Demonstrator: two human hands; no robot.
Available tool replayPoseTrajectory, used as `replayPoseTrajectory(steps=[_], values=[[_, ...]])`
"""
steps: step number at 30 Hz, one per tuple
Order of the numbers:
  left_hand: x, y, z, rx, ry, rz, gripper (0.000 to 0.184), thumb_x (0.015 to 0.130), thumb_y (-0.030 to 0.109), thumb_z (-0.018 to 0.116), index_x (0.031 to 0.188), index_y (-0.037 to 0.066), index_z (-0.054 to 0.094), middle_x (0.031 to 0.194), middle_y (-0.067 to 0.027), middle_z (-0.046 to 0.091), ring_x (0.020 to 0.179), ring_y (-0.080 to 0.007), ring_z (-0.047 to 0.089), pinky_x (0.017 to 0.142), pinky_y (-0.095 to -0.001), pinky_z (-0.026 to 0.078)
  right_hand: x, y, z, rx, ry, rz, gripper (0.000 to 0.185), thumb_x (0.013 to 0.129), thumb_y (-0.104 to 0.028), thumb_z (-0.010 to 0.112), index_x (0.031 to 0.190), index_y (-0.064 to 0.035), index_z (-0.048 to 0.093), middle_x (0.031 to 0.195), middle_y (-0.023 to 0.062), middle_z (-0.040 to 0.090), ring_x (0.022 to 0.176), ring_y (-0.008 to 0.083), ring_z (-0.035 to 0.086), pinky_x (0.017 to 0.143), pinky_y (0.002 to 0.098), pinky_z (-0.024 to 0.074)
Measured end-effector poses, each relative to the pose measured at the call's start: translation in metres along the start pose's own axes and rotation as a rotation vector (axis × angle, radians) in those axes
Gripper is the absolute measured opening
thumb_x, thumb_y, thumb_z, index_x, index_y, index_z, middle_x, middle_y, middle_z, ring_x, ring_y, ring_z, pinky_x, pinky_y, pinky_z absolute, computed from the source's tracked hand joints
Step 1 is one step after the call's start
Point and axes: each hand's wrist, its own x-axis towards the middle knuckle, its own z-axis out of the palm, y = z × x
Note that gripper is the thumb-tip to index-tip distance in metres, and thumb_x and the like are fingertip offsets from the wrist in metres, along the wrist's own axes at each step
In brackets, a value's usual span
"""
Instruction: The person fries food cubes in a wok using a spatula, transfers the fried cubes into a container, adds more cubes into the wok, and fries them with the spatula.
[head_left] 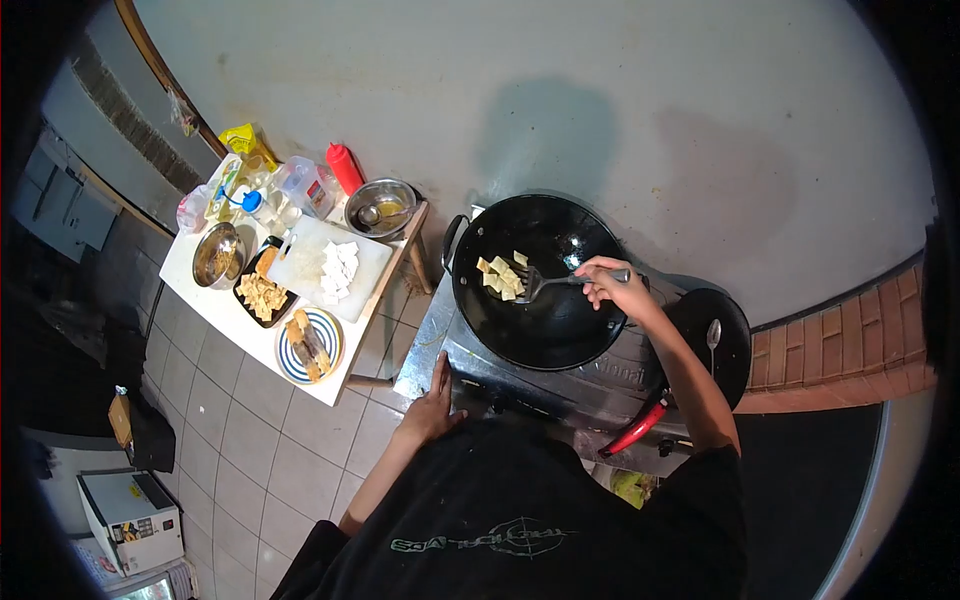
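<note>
My right hand [612, 284] is closed around the grey handle of a slotted spatula [532, 286]. Its head is inside a black wok [545, 335], touching pale, flat cut pieces of food [502, 277] gathered at the wok's left side. The wok sits on a metal gas stove [600, 378]. My left hand [430, 408] is at the stove's front left corner, fingers stretched out, with nothing in it.
A red-handled black pan [735, 340] with a spoon [713, 335] is right of the wok. On the left table [300, 393] are a cutting board [290, 262] with white pieces [340, 270], a tray of fried pieces [262, 298], a striped plate [330, 372], steel bowls [365, 188] and bottles.
</note>
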Motion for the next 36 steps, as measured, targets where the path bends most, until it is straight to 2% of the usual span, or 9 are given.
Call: replayPoseTrajectory(steps=[5,9,16,20,23,26,34,36], values=[[0.000,0.002,-0.003,0.000,-0.010,-0.005,0.099,0.086,0.040,0.065,0.149,-0.007,0.005,0.156,-0.0181,-0.019,0.107,-0.0437,0.060,0.090,-0.0466,0.052,0.000,-0.001,0.008,0.221,0.007,0.047,0.027,0.099,-0.022,0.054,0.105,0.0017,0.066,0.078,0.0077,0.061,0.069,0.0118,0.060,0.064,0.0259,0.0524],[-0.002,0.003,-0.006,0.004,-0.023,-0.015,0.098,0.086,0.039,0.064,0.149,-0.006,0.005,0.156,-0.0172,-0.020,0.108,-0.0436,0.060,0.090,-0.0467,0.052,0.000,0.002,0.002,0.258,-0.006,0.048,0.028,0.098,-0.023,0.055,0.106,0.0020,0.065,0.078,0.0084,0.061,0.068,0.0122,0.060,0.066,0.0269,0.0525],[0.000,0.002,-0.006,0.009,-0.036,-0.019,0.098,0.087,0.040,0.064,0.149,-0.007,0.004,0.156,-0.0196,-0.020,0.109,-0.0437,0.060,0.091,-0.0460,0.052,-0.022,-0.027,-0.027,0.154,-0.013,0.080,0.028,0.098,-0.023,0.054,0.104,0.0023,0.065,0.078,0.0090,0.061,0.068,0.0126,0.060,0.062,0.0263,0.0519],[-0.001,0.002,-0.004,0.025,-0.027,0.000,0.098,0.087,0.041,0.063,0.148,-0.009,0.005,0.156,-0.0209,-0.020,0.109,-0.0438,0.060,0.091,-0.0454,0.051,-0.037,-0.045,-0.045,0.047,0.083,0.141,0.030,0.095,-0.025,0.057,0.100,0.0030,0.066,0.076,0.0095,0.061,0.063,0.0126,0.059,0.057,0.0253,0.0513],[-0.001,0.005,-0.007,0.028,-0.019,0.002,0.097,0.087,0.041,0.063,0.148,-0.010,0.007,0.155,-0.0213,-0.020,0.109,-0.0440,0.060,0.091,-0.0448,0.051,-0.043,-0.055,-0.050,-0.121,0.195,0.085,0.023,0.091,-0.017,0.055,0.091,0.0012,0.069,0.070,0.0071,0.061,0.058,0.0103,0.058,0.049,0.0239,0.0487],[-0.002,0.007,-0.010,0.023,-0.056,-0.022,0.096,0.087,0.040,0.063,0.148,-0.010,0.008,0.155,-0.0214,-0.020,0.110,-0.0434,0.059,0.091,-0.0441,0.052,-0.042,-0.056,-0.059,-0.295,0.189,0.113,0.022,0.090,-0.014,0.053,0.090,0.0009,0.069,0.067,0.0054,0.060,0.054,0.0094,0.057,0.046,0.0235,0.0472],[-0.002,0.006,-0.008,0.007,-0.010,-0.014,0.096,0.086,0.039,0.065,0.148,-0.010,0.009,0.155,-0.0213,-0.020,0.112,-0.0420,0.058,0.092,-0.0444,0.051,-0.020,-0.030,-0.025,-0.322,0.142,0.129,0.020,0.089,-0.010,0.051,0.089,-0.0018,0.069,0.065,0.0050,0.059,0.049,0.0093,0.055,0.045,0.0227,0.0454],[-0.002,0.003,-0.004,0.004,0.007,-0.003,0.096,0.086,0.039,0.065,0.148,-0.010,0.009,0.155,-0.0206,-0.020,0.112,-0.0422,0.058,0.092,-0.0447,0.051,-0.017,-0.011,-0.015,-0.202,0.156,0.065,0.020,0.092,-0.012,0.051,0.090,-0.0015,0.069,0.065,0.0049,0.059,0.048,0.0090,0.054,0.046,0.0227,0.0459]])
